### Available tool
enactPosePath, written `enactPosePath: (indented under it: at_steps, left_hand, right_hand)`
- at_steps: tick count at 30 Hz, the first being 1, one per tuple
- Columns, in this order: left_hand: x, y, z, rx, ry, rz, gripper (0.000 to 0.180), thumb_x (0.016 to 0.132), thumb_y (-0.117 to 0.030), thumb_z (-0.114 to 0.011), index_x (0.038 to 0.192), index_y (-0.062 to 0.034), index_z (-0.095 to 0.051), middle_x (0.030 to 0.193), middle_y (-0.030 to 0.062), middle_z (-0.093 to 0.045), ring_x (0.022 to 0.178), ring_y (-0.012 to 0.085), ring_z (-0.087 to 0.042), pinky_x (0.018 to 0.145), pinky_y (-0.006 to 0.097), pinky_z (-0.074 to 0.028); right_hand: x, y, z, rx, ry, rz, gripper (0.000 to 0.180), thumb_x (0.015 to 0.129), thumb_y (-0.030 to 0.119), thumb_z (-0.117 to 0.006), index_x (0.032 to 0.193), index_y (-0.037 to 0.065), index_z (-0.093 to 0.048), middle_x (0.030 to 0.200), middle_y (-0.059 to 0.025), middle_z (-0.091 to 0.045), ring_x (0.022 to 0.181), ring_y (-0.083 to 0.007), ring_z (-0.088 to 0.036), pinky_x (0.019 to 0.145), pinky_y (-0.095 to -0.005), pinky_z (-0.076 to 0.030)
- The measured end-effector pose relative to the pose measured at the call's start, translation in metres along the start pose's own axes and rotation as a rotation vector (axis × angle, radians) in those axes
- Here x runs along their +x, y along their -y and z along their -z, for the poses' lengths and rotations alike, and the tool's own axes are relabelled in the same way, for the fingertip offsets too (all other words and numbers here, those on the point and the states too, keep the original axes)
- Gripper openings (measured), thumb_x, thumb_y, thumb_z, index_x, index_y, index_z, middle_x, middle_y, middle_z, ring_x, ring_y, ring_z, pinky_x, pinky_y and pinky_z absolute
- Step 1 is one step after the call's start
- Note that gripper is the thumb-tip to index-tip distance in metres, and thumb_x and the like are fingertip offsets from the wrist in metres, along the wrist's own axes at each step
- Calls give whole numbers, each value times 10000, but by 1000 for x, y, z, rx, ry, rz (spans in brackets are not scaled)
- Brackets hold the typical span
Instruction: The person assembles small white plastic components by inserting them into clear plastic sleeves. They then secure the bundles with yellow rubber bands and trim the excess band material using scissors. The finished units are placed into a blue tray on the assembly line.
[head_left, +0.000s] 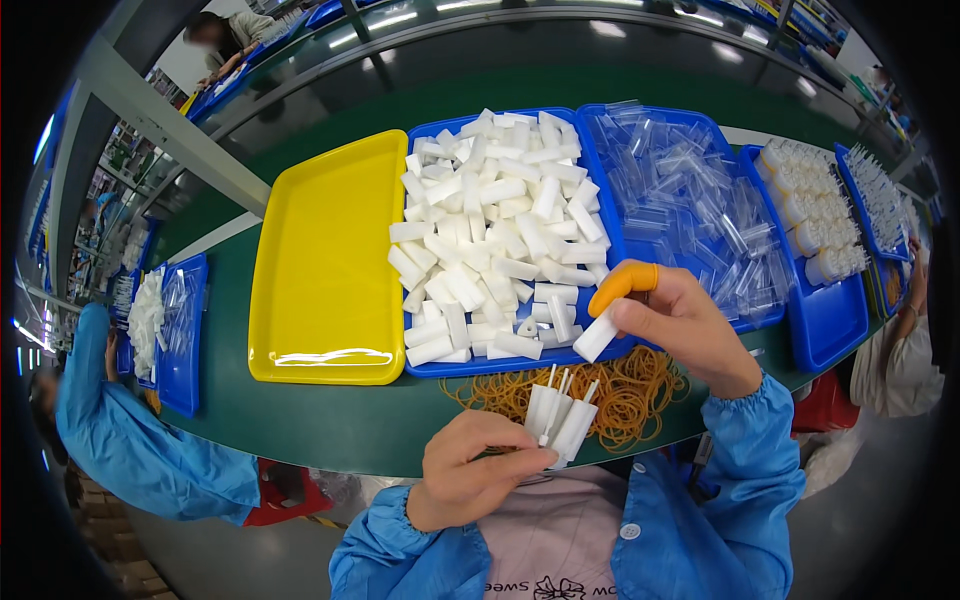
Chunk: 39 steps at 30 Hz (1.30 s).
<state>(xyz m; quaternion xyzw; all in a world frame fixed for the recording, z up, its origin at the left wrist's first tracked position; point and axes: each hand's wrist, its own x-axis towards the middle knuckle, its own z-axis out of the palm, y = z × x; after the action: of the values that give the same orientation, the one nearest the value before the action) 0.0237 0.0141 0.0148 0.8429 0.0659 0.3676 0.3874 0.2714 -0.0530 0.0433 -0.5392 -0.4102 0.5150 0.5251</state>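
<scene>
My left hand (475, 468) is closed on a small bunch of white foam pieces with thin white sticks (562, 420) poking up out of them, held low above the table's near edge. Between the thumb and the orange-cotted finger of my right hand (685, 325), I pinch a single white foam piece (597, 336). That hand is at the near right corner of a blue tray (440, 368) heaped with similar white foam pieces (485, 230). Behind the bunch, a loose pile of tan rubber bands (640, 392) lies on the green table.
Left of the foam stands a yellow tray (325, 260). To the right, a blue tray holds clear plastic tubes (690, 200), and another holds bundled white parts (815, 210). A blue-sleeved person (140, 420) works at the left; another person (895, 330) is at the far right.
</scene>
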Motion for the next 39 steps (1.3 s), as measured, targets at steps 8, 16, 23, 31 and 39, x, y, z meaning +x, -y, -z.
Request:
enactPosePath:
  at_steps: [8,16,23,31,39]
  left_hand:
    - [3,0,-3,42,64,-64,267,608,-34,-673,866,-70,-731,823,51,-620,698,198,-603,572,284,-466]
    - [-9,-4,-7,12,-1,-21,275,558,-20,-753,821,-97,-729,876,75,-605,719,221,-606,606,302,-490]
    - [-13,-4,-11,-115,-98,245,636,569,-84,-858,1131,-45,-564,1047,111,-573,896,226,-600,762,337,-500]
    - [-15,-2,-21,-785,-70,536,714,708,-46,-785,1264,-13,-338,1193,153,-506,1075,223,-560,900,340,-471]
    - [-11,4,-14,-936,-122,629,584,727,37,-721,1196,-11,-377,1176,149,-528,1123,226,-530,942,342,-436]
  right_hand:
    - [1,-6,-2,-6,135,-74,203,841,168,-657,955,2,-641,839,-16,-629,783,-67,-560,723,-218,-451]
    - [-22,-6,-37,-159,194,-150,145,792,94,-698,901,14,-643,810,-31,-646,756,-83,-581,684,-221,-452]
    - [-40,-5,-39,-478,6,228,149,745,116,-726,879,68,-681,795,-39,-613,772,-195,-560,679,-312,-430]
    - [-33,20,-26,-438,20,365,313,745,159,-719,1042,94,-644,887,-72,-604,839,-232,-574,758,-338,-436]
    - [-16,-26,36,-1292,-306,153,297,705,169,-707,981,75,-649,932,-91,-523,869,-268,-551,753,-386,-406]
